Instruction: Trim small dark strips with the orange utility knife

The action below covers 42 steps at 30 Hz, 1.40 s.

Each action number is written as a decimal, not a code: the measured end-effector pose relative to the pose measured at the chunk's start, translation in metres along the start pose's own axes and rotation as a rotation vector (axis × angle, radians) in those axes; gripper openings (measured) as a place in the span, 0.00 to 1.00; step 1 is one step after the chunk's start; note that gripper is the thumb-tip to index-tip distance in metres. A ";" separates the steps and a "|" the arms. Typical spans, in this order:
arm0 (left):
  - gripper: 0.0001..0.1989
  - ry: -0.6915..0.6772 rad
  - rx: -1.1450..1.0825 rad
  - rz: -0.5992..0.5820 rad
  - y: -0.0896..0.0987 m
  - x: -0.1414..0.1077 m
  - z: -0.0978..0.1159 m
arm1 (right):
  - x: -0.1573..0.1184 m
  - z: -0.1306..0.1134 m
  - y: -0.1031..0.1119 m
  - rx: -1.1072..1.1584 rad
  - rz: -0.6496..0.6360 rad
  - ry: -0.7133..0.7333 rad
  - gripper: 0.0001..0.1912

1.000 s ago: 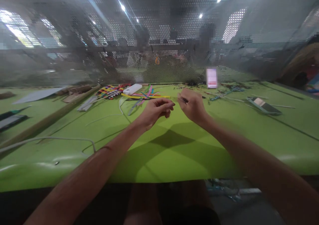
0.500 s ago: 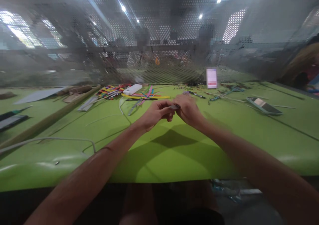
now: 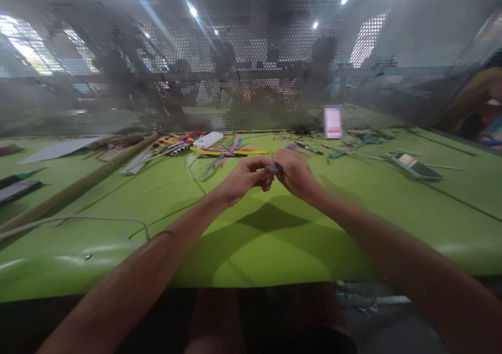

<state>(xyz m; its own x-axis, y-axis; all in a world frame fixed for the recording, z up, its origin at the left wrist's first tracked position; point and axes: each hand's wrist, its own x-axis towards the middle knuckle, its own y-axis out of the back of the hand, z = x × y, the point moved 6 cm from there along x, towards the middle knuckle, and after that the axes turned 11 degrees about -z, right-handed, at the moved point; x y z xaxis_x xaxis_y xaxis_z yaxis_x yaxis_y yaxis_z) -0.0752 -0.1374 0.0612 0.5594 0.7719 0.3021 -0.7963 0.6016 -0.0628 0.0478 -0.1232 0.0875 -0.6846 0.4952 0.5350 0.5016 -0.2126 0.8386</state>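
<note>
My left hand (image 3: pixel 249 176) and my right hand (image 3: pixel 295 170) meet above the middle of the green table. Between them is a small, flat grey strip (image 3: pixel 273 169), pinched by the left thumb and fingers. The right fingers are closed at the strip's other end, and part of it is hidden behind them. Just beyond my left hand lies a loose pile of coloured strips (image 3: pixel 234 147). A black pen (image 3: pixel 309 148) lies past my right hand, beside a small pale object (image 3: pixel 292 146) partly covered by the knuckles.
At the left are a woven multicoloured piece (image 3: pixel 172 144), a white device (image 3: pixel 208 140), a long pole (image 3: pixel 78 189) and a white cable (image 3: pixel 98 218). A phone (image 3: pixel 414 167) lies at the right. Perforated metal sheeting (image 3: pixel 254 111) stands behind the table (image 3: pixel 270 260). Another person (image 3: pixel 476 105) is at the far right.
Both hands stay nearly in place, with the grey strip still between them. The strip looks slightly turned, its lighter face showing a little more.
</note>
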 end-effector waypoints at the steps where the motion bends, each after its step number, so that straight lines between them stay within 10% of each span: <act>1: 0.18 -0.003 0.003 -0.003 0.000 0.000 0.000 | 0.000 0.000 0.000 0.004 0.002 0.002 0.15; 31: 0.13 -0.053 0.087 -0.031 0.000 -0.001 -0.002 | 0.001 -0.002 0.001 0.023 -0.030 -0.031 0.19; 42: 0.16 -0.148 0.065 0.233 0.018 -0.002 0.002 | 0.002 0.001 0.007 -0.044 0.048 0.010 0.15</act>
<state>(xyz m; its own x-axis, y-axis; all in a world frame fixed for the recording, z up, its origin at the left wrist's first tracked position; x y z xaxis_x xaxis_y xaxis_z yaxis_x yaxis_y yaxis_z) -0.0913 -0.1289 0.0615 0.3240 0.8466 0.4222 -0.9153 0.3935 -0.0865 0.0502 -0.1226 0.0944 -0.6653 0.4754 0.5757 0.5103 -0.2734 0.8154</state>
